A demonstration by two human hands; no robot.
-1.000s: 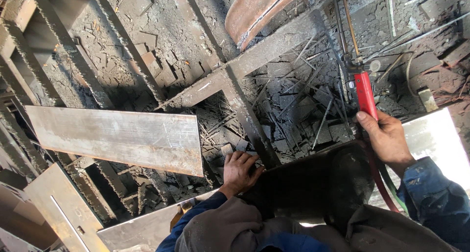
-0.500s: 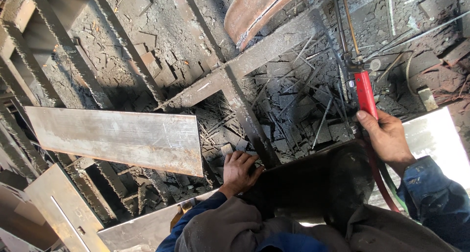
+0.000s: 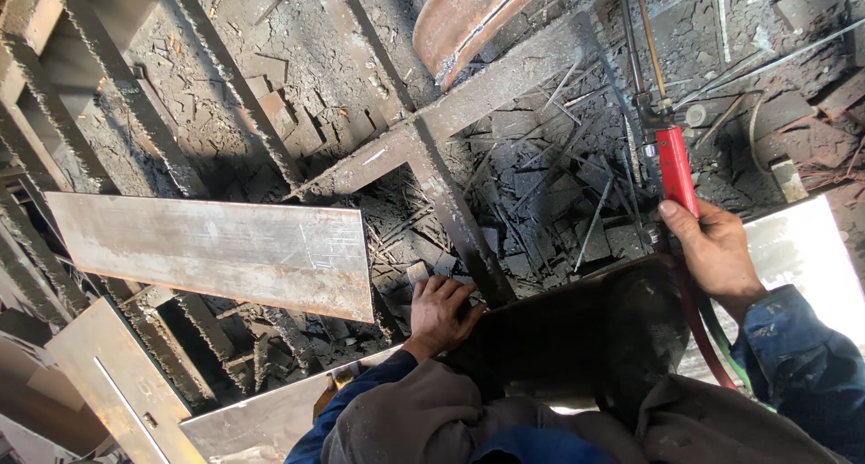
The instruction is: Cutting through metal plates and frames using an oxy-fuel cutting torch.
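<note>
Two hands were engaged: the right hand was clenched round the red-handled metal cutting torch, judged rigid, hose-tethered, best gripped mid-handle; the left hand rested, fingers curled, on dark scrap beside the grey steel plate.

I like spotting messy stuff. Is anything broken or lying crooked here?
Yes. Broken dark metal scraps and thin rods lie scattered under the rusty grate bars. A long flat grey steel plate sits slanted across the bars. The right hand holds a red-handled cutting torch; the left hand rests on the scraps.
</note>
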